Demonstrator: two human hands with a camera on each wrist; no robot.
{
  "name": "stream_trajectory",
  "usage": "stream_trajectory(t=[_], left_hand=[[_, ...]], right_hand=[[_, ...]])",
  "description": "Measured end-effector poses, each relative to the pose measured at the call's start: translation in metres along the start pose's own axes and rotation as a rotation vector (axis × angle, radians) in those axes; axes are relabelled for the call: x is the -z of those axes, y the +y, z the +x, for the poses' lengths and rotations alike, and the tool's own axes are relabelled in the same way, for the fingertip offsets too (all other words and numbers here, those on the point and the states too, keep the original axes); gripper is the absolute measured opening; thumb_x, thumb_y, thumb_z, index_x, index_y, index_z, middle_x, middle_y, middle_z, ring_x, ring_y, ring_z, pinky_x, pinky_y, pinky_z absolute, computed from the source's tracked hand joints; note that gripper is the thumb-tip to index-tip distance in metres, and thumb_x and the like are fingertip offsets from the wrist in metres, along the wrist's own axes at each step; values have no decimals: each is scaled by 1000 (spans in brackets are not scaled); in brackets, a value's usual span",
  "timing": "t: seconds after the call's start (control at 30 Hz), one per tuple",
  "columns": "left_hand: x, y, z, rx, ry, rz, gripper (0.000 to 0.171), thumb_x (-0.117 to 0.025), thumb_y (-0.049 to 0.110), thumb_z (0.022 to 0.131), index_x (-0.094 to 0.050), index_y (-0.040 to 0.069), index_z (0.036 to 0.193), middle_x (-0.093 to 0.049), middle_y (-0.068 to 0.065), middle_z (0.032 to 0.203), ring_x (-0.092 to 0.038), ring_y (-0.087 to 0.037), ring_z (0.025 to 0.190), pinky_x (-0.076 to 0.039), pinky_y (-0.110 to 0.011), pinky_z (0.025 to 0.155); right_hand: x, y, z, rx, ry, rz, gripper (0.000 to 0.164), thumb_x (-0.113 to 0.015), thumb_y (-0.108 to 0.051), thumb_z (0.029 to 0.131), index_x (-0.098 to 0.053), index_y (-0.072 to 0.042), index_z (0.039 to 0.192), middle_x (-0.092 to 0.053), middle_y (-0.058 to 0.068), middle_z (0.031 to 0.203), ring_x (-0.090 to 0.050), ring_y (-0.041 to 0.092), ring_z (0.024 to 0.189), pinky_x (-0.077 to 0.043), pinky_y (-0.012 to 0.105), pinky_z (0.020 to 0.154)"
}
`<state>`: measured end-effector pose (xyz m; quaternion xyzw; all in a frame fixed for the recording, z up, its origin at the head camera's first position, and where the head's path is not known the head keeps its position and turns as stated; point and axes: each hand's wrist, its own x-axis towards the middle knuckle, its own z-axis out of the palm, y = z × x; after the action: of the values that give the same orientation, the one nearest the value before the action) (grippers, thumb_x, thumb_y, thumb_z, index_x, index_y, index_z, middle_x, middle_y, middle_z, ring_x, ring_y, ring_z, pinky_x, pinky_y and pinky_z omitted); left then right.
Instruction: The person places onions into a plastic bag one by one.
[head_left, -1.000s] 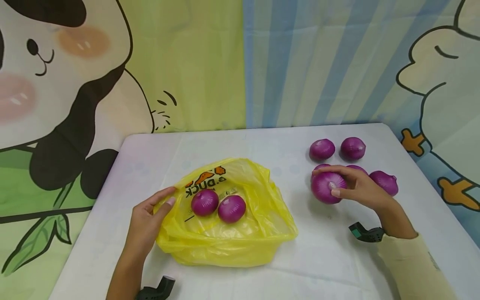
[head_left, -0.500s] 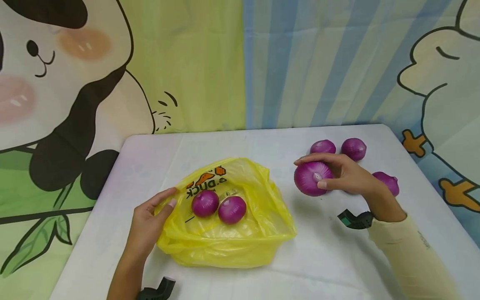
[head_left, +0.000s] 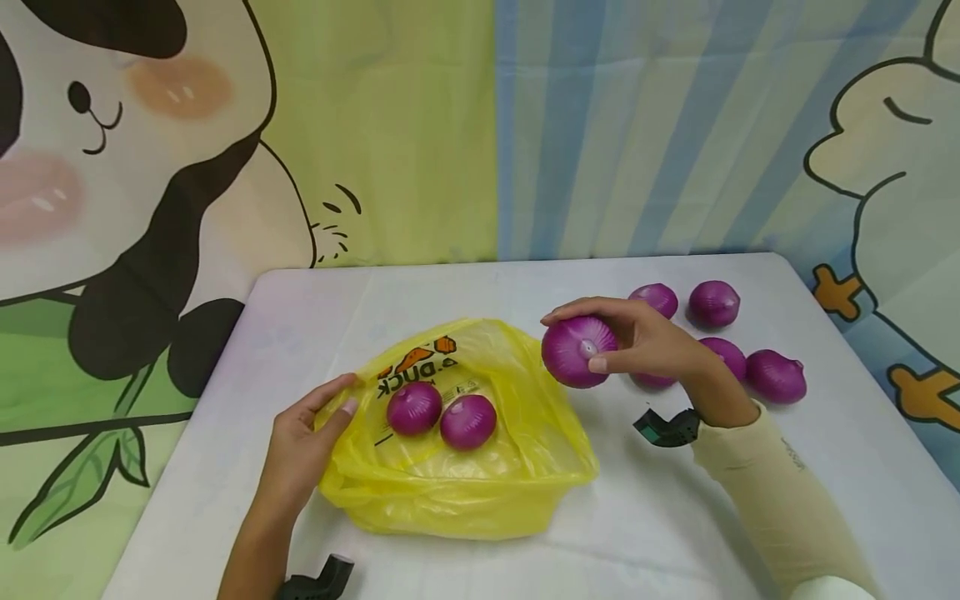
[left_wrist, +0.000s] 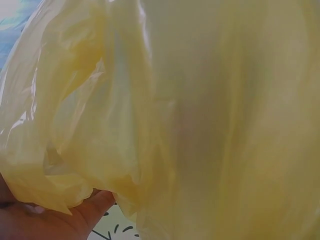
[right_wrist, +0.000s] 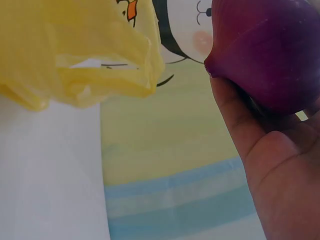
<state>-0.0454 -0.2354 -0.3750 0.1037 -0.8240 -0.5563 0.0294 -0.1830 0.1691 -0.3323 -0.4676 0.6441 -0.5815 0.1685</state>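
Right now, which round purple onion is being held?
The purple onion in the right hand; the others lie in the yellow plastic bag or on the white table.

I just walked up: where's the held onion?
In the head view, the held onion is right of centre, in the right hand, beside the right edge of the yellow bag.

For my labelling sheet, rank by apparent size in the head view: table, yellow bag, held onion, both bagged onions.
Table
Yellow bag
Held onion
Left bagged onion and right bagged onion: too alike to rank
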Motion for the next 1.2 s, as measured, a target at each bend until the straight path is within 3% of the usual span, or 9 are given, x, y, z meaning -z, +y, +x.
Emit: stream_trajectory(t=[0.2, 0.47, 0.77, 1.0, 1.2], left_hand=[[1, 2, -2, 15, -8, -8, 42, -60, 28, 98, -57, 12, 137, -55, -1, 138, -39, -15, 135, -37, -9, 96], [1, 0, -1, -5, -7, -6, 44, -60, 31, 98, -57, 10, 137, -54, -2, 138, -40, -16, 135, -37, -9, 97], [0, 0, -1, -1, -13, -20, 45, -61, 32, 97, -57, 10, 136, -54, -2, 138, -39, -16, 135, -38, -10, 97], [-1, -1, -1, -10, -15, -19, 44, -61, 31, 98, -57, 10, 136, -55, -1, 138, -41, -16, 135, -38, -10, 97], [-1, 1, -2, 8, -27, -17, 43, -61, 30, 98, -56, 12, 137, -54, 0, 138, -39, -14, 135, -36, -10, 99]], right_hand=[[-4, 2, 18, 41, -23, 50, 54, -66, 6, 85, -50, 5, 136, -50, 23, 136, -51, 39, 119, -52, 53, 87], [-16, 5, 43, 16, -51, 87, 53, -71, -4, 86, -52, -1, 136, -50, 20, 137, -51, 38, 119, -52, 53, 87], [-37, 11, 64, -11, -112, 141, 50, -67, 2, 87, -51, 4, 135, -47, 29, 136, -53, 36, 116, -51, 51, 90], [-50, 19, 80, -89, -114, 50, 52, -72, -7, 87, -54, -1, 135, -58, 11, 130, -59, 29, 110, -54, 45, 88], [-60, 31, 86, -157, -123, 4, 50, -73, -12, 87, -57, -7, 134, -59, 7, 129, -60, 23, 108, -55, 40, 87]])
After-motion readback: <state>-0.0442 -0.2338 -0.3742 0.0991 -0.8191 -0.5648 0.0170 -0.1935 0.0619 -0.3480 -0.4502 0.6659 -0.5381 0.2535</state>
